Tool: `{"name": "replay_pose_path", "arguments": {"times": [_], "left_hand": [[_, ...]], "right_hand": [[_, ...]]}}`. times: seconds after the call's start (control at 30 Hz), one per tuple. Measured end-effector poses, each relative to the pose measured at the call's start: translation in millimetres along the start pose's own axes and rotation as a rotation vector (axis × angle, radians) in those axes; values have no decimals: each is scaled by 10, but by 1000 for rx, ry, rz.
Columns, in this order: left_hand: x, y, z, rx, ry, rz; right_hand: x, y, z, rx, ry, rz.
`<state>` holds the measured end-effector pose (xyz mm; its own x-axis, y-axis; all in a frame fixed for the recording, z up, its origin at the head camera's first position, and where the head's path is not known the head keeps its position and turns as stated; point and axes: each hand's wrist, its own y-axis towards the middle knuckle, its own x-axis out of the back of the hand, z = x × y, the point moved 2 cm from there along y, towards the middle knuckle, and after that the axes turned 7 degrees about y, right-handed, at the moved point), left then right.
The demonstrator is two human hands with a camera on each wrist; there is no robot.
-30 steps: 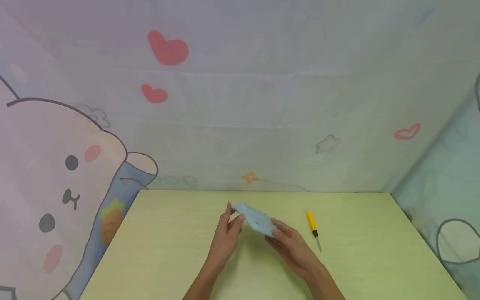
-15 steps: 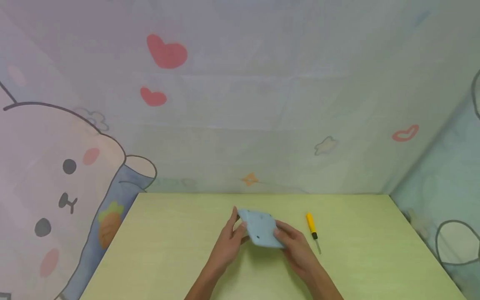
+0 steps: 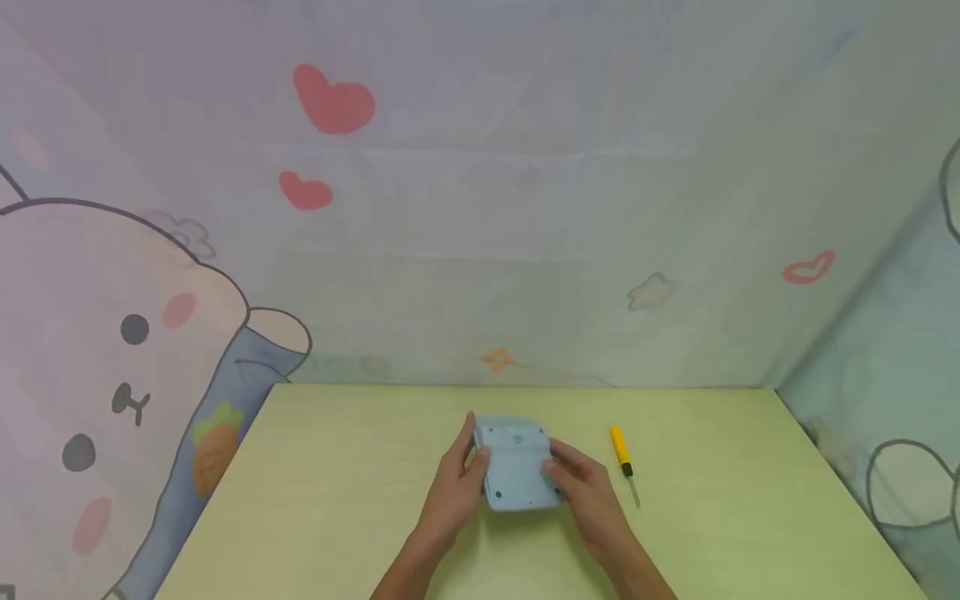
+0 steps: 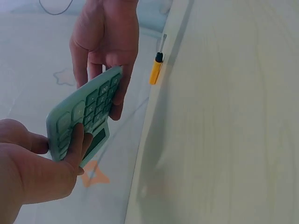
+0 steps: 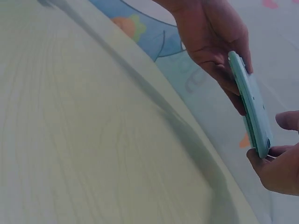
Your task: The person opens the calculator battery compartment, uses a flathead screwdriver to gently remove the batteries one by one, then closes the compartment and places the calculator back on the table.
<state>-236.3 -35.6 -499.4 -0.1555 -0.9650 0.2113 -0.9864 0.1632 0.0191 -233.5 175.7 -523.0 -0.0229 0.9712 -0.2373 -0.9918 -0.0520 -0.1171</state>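
Observation:
A light blue-green calculator (image 3: 517,467) is held above the table, its back with small dark screw holes toward the head camera. Its keys (image 4: 100,100) and dark display show from below in the left wrist view. My left hand (image 3: 453,487) grips one side edge, thumb on the back and fingers against the key side. On the opposite edge is my right hand (image 3: 592,500), fingers beneath the calculator, thumb over its back; in the right wrist view that thumb (image 5: 287,120) stands a little off the surface. A screwdriver (image 3: 620,447) with a yellow handle lies right of my right hand.
The pale yellow-green table (image 3: 337,483) ends at a patterned cloth backdrop (image 3: 480,208) behind it. More cloth hangs at the right side (image 3: 892,417), and a cartoon animal print (image 3: 150,375) covers the left.
Both hands have tipped the calculator so that its back now faces the head camera fully; earlier it was seen slanted and more edge-on. The screwdriver has stayed in place.

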Motion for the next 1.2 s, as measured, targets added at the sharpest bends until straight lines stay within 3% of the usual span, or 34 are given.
{"name": "replay_pose_path", "arguments": {"times": [0.3, 0.53, 0.63, 0.87, 1.2], "left_hand": [[22, 24, -81, -13, 14, 1], [44, 13, 38, -8, 46, -28], [61, 8, 112, -5, 90, -39], [121, -3, 257, -26, 287, -53], [96, -15, 302, -50, 443, -114]], "right_hand": [[-41, -25, -10, 34, -72, -61], [-28, -56, -5, -4, -124, -83], [-22, -70, -8, -5, -149, -78], [-3, -95, -30, 7, -177, -65], [72, -110, -62, -16, -224, -28]]}}
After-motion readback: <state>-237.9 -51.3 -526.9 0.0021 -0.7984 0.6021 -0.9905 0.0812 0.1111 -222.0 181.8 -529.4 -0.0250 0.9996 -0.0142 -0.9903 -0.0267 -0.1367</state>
